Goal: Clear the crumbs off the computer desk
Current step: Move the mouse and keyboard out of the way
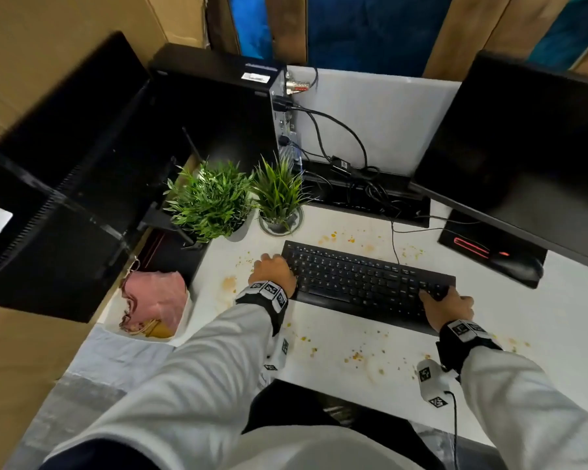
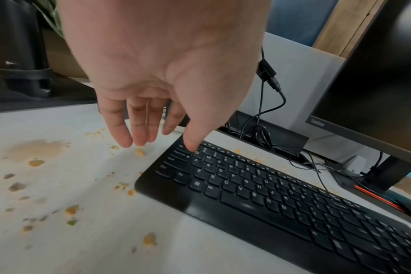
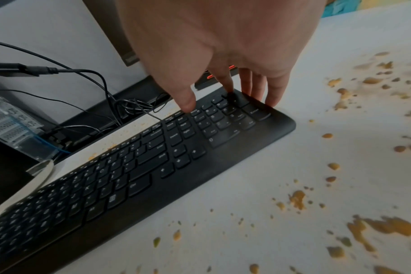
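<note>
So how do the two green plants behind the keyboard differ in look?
The left plant is wider and bushier, with many small leaves; the right plant is narrower, with long grass-like blades. The left plant's foliage hides most of its pot; the right plant's round pot rim shows clearly. Both are green and upright on the white desk.

The keyboard (image 1: 364, 283) lies on the desk (image 1: 557, 317), near its middle. The left hand (image 1: 274, 271) is at the keyboard's left end, thumb over the far-left keys. The right hand (image 1: 447, 305) is at its right end, fingers on the far right corner. Two potted plants (image 1: 238, 198) stand behind the keyboard's left end. A cable tray (image 1: 370, 195) runs behind the keyboard. One monitor (image 1: 523, 157) stands behind and right of the keyboard; another monitor (image 1: 65, 184) stands to its left. Crumbs (image 1: 357, 356) lie on the desk in front of, behind and beside the keyboard.
</note>
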